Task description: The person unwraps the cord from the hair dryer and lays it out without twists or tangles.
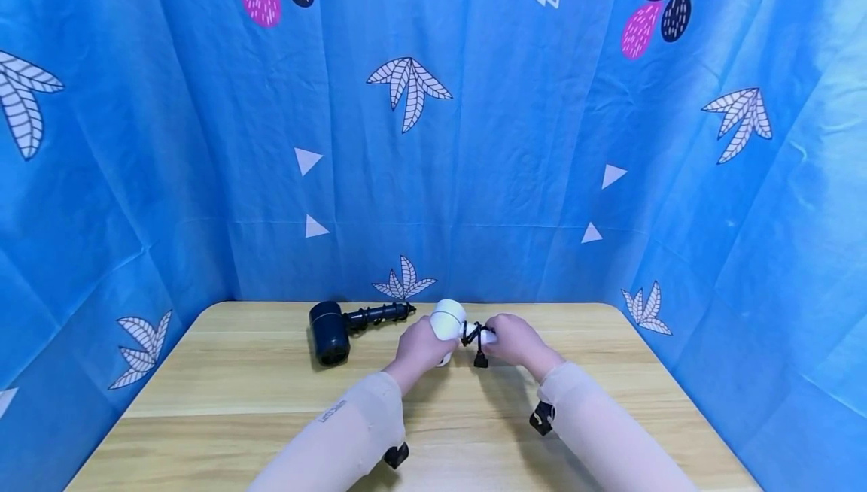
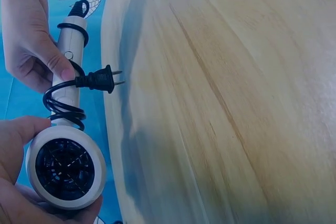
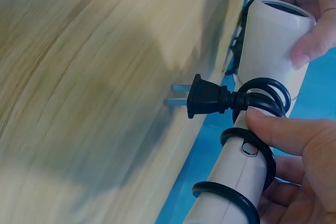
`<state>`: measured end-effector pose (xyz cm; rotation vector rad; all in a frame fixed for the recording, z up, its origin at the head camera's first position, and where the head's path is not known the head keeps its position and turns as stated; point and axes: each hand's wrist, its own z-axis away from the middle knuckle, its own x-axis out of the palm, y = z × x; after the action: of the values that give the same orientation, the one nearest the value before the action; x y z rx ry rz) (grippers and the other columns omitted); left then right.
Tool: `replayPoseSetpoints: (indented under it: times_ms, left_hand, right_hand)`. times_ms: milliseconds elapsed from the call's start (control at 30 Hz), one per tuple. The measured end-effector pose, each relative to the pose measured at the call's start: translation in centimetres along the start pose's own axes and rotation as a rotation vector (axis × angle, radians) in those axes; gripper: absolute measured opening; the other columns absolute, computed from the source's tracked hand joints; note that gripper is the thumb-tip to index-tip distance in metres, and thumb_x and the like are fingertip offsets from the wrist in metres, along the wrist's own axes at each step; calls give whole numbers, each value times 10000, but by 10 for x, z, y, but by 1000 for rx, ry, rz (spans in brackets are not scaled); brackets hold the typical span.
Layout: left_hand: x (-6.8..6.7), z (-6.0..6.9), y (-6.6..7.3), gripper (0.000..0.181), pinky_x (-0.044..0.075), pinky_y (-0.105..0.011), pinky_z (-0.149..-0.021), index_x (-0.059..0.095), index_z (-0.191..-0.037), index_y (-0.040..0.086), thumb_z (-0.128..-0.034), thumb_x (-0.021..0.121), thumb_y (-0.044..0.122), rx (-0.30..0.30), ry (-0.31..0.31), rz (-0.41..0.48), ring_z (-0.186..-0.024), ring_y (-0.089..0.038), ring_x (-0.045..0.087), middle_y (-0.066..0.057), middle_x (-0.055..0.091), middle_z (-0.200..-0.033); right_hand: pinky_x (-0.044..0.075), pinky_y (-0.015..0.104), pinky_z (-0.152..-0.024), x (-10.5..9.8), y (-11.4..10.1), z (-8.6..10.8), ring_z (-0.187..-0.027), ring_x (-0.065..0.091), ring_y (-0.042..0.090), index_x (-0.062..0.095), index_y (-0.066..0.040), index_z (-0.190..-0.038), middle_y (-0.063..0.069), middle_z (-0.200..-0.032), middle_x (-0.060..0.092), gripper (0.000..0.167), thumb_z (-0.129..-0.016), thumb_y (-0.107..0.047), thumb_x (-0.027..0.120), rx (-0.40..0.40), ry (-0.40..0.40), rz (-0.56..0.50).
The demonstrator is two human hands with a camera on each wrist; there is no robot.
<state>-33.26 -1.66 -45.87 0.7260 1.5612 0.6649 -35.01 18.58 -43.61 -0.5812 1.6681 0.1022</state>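
Note:
A white hair dryer (image 1: 448, 318) is held above the table between both hands. My left hand (image 1: 421, 347) grips its round head, fingers curled around the barrel; the dark grille (image 2: 65, 169) shows in the left wrist view. My right hand (image 1: 512, 341) holds the handle (image 3: 231, 182), thumb pressing near the cord. The black power cord (image 3: 252, 145) winds in loops around the handle, and its two-pin plug (image 3: 207, 97) sticks out to the side. On the table to the left lies a black hair dryer (image 1: 330, 334), its cord wrapped around its handle (image 1: 379, 315).
The light wooden table (image 1: 223, 379) ends at a back edge close behind both dryers. A blue patterned curtain (image 1: 515, 176) encloses the back and both sides. Each sleeve has a black wrist device (image 1: 542, 418) at its cuff.

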Motion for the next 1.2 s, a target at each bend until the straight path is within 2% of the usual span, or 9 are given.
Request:
replayPoseSetpoints:
  times_ms: [167,500,800,933,1200]
  left_hand:
    - [-8,5,0,539,544,-442,-723,618,-1087,-4,-751,854,345,17,16,-13,-791,-248,631,-79,665,-902]
    - [-21,6,-2,543,521,-414,-663,621,-1079,19,-730,857,360,-14,44,-29,-758,-241,620,-63,668,-878]
    - [-34,13,-5,596,524,-423,-667,628,-1129,34,-729,857,412,-25,71,-60,-789,-250,633,-69,688,-932]
    - [-40,18,-6,623,541,-445,-705,621,-1165,20,-742,857,411,-42,77,-45,-834,-265,648,-90,696,-979]
    - [-51,28,-7,652,544,-448,-694,614,-1185,7,-750,850,432,-49,84,-53,-842,-264,649,-102,696,-999]
  right_hand:
    - [504,391,-702,-2,-6,0,-651,527,152,669,-133,-754,-44,-689,588,124,-785,-129,788,-2,-9,1]
    - [465,381,-651,-4,-18,-2,-612,486,168,579,-153,-682,-42,-645,534,250,-836,-164,775,-24,-5,11]
    - [490,383,-668,-7,-31,-1,-633,518,153,635,-146,-739,-41,-683,572,171,-806,-132,792,-50,-5,11]
    - [494,377,-669,-8,-36,-1,-634,518,146,635,-152,-736,-45,-686,570,174,-805,-140,795,-72,4,14]
    - [474,372,-639,-11,-48,1,-618,491,162,629,-129,-727,-25,-680,549,183,-827,-144,782,-105,14,13]
